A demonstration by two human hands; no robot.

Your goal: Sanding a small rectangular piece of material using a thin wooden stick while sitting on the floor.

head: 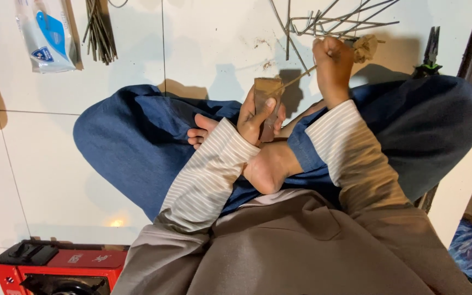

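Sleeves (214, 169) striped grey lead to both hands. Left hand (258, 112) is wrapped around a brown block (267, 101), thumb pressed on its front face. Right hand (331, 65) has fingers pinched on a thin rod (296, 79), whose tip meets the block's top. Beyond the right fingers lie wires (334, 22); pliers (430, 54) lie to their right.

The person is sitting cross-legged on a white tiled floor (55, 164). The left hand (258, 112) is gripping a brown block (266, 90), thumb pressing on its face. The right hand (331, 63) is pinching a thin rod (296, 79) whose tip is touching the block. Bent wires (334, 22) are lying just beyond, pliers (430, 54) near the right knee, and a red stove (61, 267) is sitting at the left.
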